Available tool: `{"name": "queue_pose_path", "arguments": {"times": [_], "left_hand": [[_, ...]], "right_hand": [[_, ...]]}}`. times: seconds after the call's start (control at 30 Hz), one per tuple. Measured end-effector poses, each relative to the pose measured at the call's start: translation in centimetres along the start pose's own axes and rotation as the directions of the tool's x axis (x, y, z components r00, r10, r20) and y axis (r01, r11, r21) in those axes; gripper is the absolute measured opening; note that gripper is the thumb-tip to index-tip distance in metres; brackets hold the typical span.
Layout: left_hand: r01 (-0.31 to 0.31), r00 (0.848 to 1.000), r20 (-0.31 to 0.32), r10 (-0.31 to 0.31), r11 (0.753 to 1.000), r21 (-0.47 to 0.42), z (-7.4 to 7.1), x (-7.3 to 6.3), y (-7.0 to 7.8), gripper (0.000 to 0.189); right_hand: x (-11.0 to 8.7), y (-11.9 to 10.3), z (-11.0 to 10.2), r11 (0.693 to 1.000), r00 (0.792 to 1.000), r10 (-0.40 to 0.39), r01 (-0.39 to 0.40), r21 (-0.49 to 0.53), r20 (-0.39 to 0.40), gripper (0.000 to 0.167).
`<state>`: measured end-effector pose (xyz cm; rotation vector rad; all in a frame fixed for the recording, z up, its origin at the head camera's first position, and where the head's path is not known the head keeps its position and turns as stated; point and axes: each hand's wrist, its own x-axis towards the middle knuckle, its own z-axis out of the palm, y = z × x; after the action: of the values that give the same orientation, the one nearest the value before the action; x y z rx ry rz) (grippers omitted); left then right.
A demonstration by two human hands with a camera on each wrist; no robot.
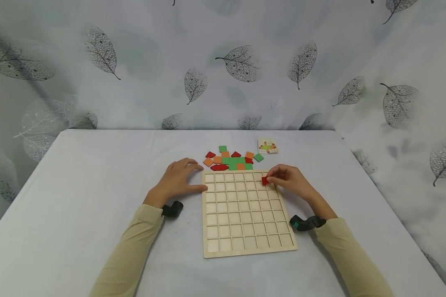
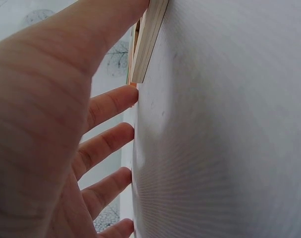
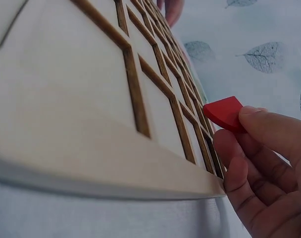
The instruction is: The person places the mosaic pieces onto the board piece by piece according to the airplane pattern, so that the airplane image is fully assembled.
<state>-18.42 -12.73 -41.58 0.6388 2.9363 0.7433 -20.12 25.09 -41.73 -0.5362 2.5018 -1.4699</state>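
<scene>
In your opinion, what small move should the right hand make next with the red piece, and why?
Probably the right hand should lower the red piece into a cell near the far right corner of the board: its fingers pinch the piece just over that corner, and the left hand has its thumb at the board's left edge.

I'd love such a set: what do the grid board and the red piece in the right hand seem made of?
The grid board: likely pale plywood, matt; its edge shows layers in the left wrist view.
The red piece in the right hand: perhaps painted wood, possibly plastic; smooth, evenly coloured.
</scene>
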Motion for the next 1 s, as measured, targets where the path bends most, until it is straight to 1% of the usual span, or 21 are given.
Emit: {"name": "queue_pose_path", "arguments": {"times": [0.1, 0.23, 0.37, 0.63, 1.0], "left_hand": [[0.0, 1.0, 0.002, 0.0, 1.0, 0.001, 0.1, 0.1, 0.0, 0.063], [0.002, 1.0, 0.005, -0.002, 1.0, 0.005, 0.1, 0.1, -0.1, 0.063], [0.002, 1.0, 0.003, -0.002, 1.0, 0.005, 0.0, 0.0, 0.0, 0.064], [-0.001, 1.0, 0.003, 0.001, 1.0, 0.01, -0.1, 0.1, 0.0, 0.064], [0.002, 1.0, 0.007, -0.002, 1.0, 0.003, -0.1, 0.0, 0.1, 0.064]], "right_hand": [[-0.2, -0.1, -0.1, 1.0, 1.0, 0.021, -0.021, -0.004, 0.013, 0.016], [-0.5, 0.0, -0.2, 1.0, 0.999, 0.031, -0.031, 0.0, 0.022, 0.018], [-0.6, 0.1, -0.1, 1.0, 0.999, 0.025, -0.025, 0.003, 0.021, 0.021], [-1.0, 0.3, -0.5, 1.0, 0.999, 0.015, -0.015, 0.0, 0.032, 0.02], [-1.5, 1.0, -1.0, 1.0, 0.997, 0.005, -0.004, -0.014, 0.08, 0.018]]}}
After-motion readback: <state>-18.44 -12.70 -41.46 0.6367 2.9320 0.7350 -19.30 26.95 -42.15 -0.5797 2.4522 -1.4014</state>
